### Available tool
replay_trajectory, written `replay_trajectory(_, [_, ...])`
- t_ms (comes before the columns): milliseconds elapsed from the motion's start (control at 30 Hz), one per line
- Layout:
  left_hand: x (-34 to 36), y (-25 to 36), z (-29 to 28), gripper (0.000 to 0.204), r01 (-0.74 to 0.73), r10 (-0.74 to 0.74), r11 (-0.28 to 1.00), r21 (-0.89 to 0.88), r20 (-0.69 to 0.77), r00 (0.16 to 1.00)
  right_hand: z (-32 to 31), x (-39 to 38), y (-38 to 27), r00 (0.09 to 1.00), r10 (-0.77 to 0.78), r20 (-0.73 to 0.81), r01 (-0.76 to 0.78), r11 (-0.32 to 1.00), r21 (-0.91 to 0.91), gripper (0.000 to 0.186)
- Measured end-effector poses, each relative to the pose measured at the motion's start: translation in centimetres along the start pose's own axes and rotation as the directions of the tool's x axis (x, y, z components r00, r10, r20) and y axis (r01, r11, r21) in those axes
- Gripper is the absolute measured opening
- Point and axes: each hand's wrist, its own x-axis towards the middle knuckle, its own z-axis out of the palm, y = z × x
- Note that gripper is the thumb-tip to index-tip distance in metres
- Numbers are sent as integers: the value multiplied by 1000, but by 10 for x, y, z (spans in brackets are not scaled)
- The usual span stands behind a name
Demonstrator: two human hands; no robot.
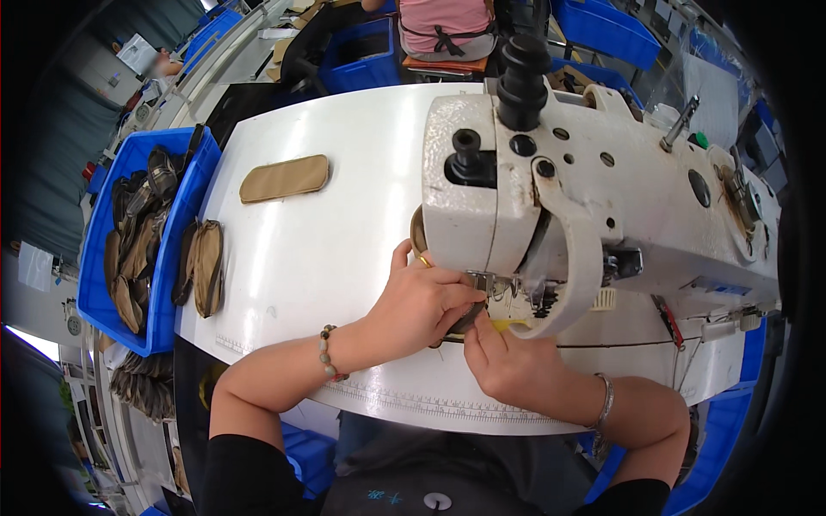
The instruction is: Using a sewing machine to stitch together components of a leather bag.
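A white industrial sewing machine (465,202) stands over the tabletop, and both my hands are at its presser foot (483,281). My left hand (411,305), with a ring and a beaded bracelet, is closed on a brown fabric piece (465,323) just left of the needle area. Part of that fabric curves up behind the left hand beside the machine head. My right hand (514,368), with a metal bangle at the wrist, pinches the fabric's near edge, fingertips close to the left ones. The needle tip and much of the fabric are hidden by fingers and machine.
A flat tan oval panel (286,179) lies on the white table (344,206). At the left, a blue bin (176,284) holds dark and tan pieces, with stitched brown pieces (207,268) beside it. Red-handled snips (667,320) lie right. A person in pink (443,21) sits beyond.
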Motion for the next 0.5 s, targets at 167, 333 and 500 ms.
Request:
replay_trajectory(167, [1,13,-13,19,-18,15,994,107,23,1000,0,-1,3,999,21,-30,-20,1000,17,13])
replay_trajectory(333, [-20,41,-22,25,-144,143,890,432,36,989,-13,1,-3,979,76,190,-90,994,67,22])
replay_trajectory(500, [-24,37,-21,27,-151,180,848,507,-8,984,-13,1,-3,984,74,161,-86,994,70,23])
